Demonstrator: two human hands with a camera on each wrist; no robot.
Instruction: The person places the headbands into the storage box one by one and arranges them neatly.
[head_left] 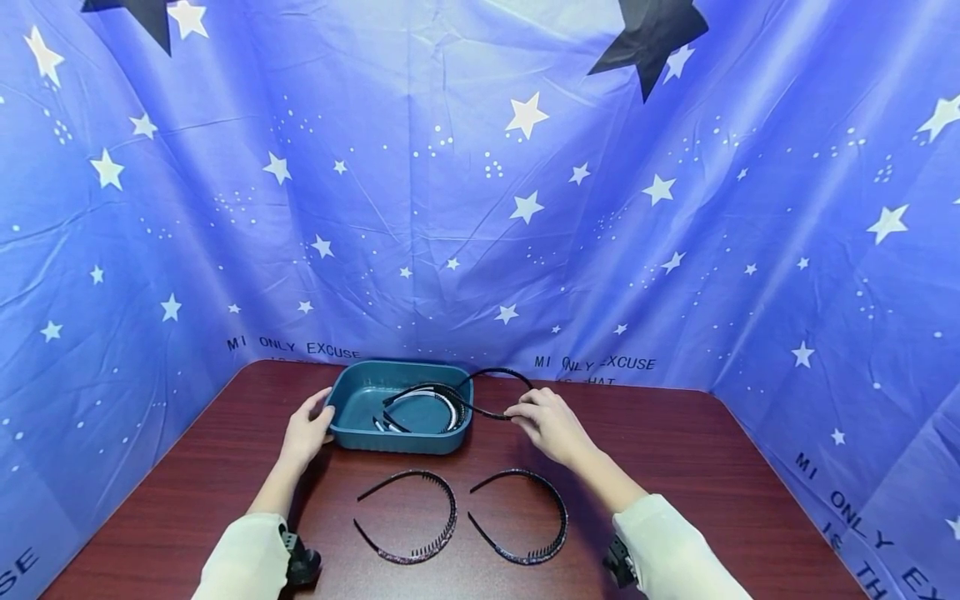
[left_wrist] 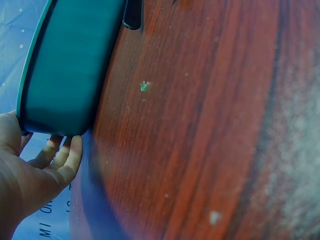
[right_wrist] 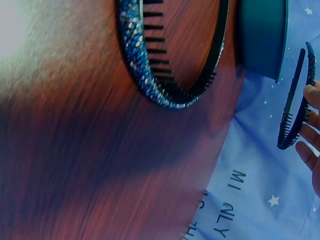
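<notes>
A teal plastic basin [head_left: 405,442] stands at the back of the table. My left hand [head_left: 306,429] grips its left end; in the left wrist view the thumb is near the rim and the fingers [left_wrist: 75,155] lie against the end wall. Inside the basin's right part lie several headbands [head_left: 453,408], black and white, overlapping. My right hand [head_left: 551,421] pinches a black toothed headband [right_wrist: 290,120] by its curved side. That headband is raised off the table, its ends at the basin's right rim. Its exact contact with the rim cannot be told.
Two glittery toothed headbands lie on the dark red wooden table [head_left: 637,433] in front of the basin: a left one [head_left: 452,521] and a right one [head_left: 564,521]. A blue star-printed cloth [head_left: 450,208] hangs behind and at both sides.
</notes>
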